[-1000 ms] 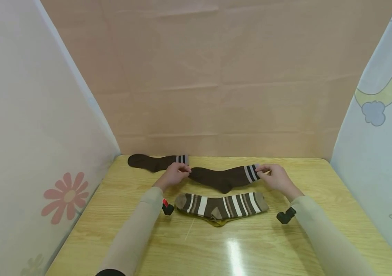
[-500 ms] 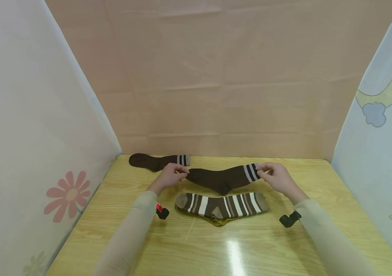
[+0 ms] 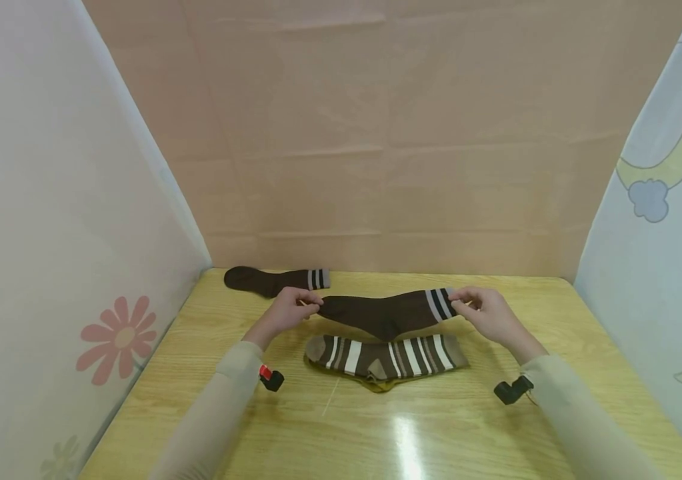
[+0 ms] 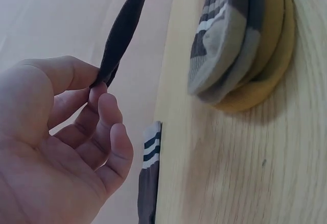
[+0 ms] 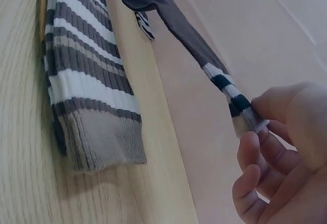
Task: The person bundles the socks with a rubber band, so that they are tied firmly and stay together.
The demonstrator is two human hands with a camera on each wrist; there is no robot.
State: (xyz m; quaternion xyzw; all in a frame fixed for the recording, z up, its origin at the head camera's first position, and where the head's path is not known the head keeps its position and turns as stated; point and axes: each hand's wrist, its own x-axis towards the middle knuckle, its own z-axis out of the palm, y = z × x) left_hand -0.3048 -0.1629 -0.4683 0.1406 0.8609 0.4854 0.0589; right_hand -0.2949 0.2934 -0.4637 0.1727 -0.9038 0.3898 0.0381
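Observation:
A dark brown sock with a grey and black striped cuff is stretched sideways between both hands. My left hand pinches its toe end between thumb and forefinger, also plain in the left wrist view. At the other end my right hand pinches the striped cuff. Just in front lies a pile of socks, a brown, white and tan striped sock on top and a mustard sock beneath. The held sock hangs close behind this pile, its heel drooping toward it.
Another dark brown sock with a striped cuff lies flat at the back left of the wooden table, beyond my left hand. A beige backdrop rises along the back edge, with pale patterned walls at both sides.
Both hands have drawn slightly apart and toward the body, the left one shifting left. The pinched sock has come with them, nearer to the pile. The other socks stay put.

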